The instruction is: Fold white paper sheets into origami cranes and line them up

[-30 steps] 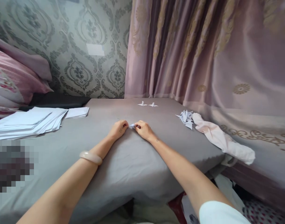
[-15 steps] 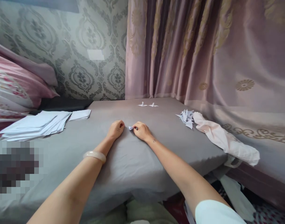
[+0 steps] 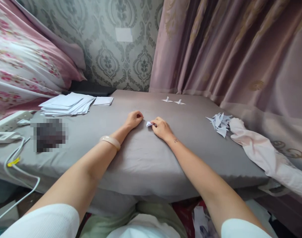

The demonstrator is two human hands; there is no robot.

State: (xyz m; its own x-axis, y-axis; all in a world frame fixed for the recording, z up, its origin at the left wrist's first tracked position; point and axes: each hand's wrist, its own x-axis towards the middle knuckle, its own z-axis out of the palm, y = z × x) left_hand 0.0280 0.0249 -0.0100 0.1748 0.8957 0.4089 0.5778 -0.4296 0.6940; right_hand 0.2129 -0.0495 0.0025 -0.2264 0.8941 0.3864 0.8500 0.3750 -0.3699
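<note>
My right hand point(image 3: 161, 128) pinches a small folded piece of white paper point(image 3: 149, 124) between thumb and fingers, low over the grey-covered table. To its left, my left hand point(image 3: 135, 119) is closed, fingers curled in, apart from the paper and with nothing showing in it. Beyond my hands stand two folded paper figures with pointed wings, a left one point(image 3: 167, 99) and a right one point(image 3: 180, 102). A heap of similar folded paper pieces point(image 3: 219, 123) lies to the right.
At the left are a stack of white paper point(image 3: 66, 104) and a smaller stack point(image 3: 103, 100). A power strip point(image 3: 13, 119) with white cables sits at the left edge, near a blurred-out dark object point(image 3: 50, 135). Pale bunched cloth point(image 3: 254, 145) lies along the right edge.
My view has tilted down and turned left, bringing the power strip into sight. Both hands keep nearly the same pose, and the folded paper is still in my right hand.
</note>
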